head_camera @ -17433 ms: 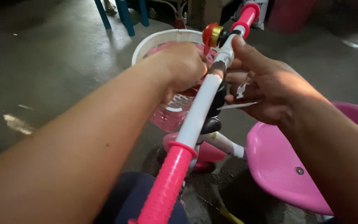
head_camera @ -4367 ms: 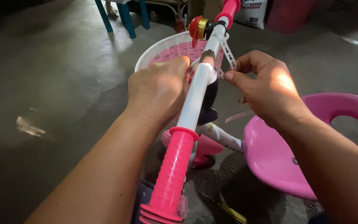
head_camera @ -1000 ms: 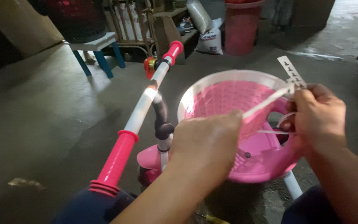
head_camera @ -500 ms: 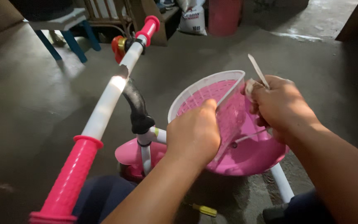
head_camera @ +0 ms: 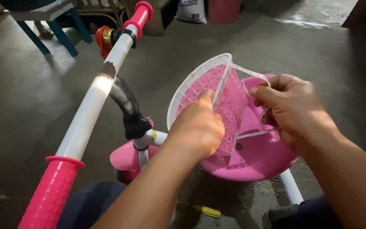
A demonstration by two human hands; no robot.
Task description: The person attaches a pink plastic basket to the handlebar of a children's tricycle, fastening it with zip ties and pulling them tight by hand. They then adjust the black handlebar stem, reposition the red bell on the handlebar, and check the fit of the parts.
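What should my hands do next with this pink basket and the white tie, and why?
Probably draw the white tie snug with the right hand. It runs in a slack loop from the basket rim to those fingers, while the left hand steadies the pink basket, which sits apart from the white handlebar.

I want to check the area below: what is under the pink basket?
Under the basket lies the pink seat, with a dark bolt hole showing. The left hand holds the basket; the right hand pulls white ties. The seat's middle is covered.

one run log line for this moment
left hand: grips pink basket | right hand: holds white zip tie | seat: behind
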